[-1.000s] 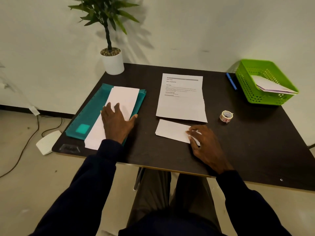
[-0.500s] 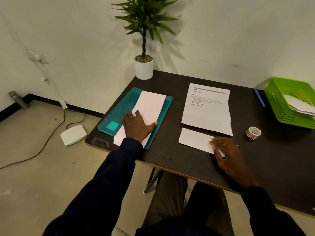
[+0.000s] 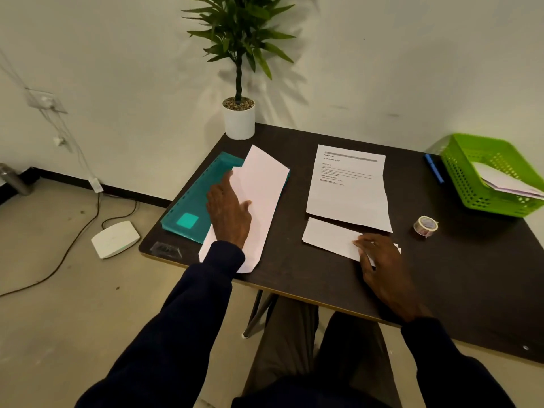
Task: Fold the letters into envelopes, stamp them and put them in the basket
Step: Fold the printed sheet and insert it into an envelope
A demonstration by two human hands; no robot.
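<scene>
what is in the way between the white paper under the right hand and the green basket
Only the tape roll lies on the table between the white paper and the green basket; a blue pen lies beside the basket.

Head-worn view down over table (image 3: 471, 290)
</scene>
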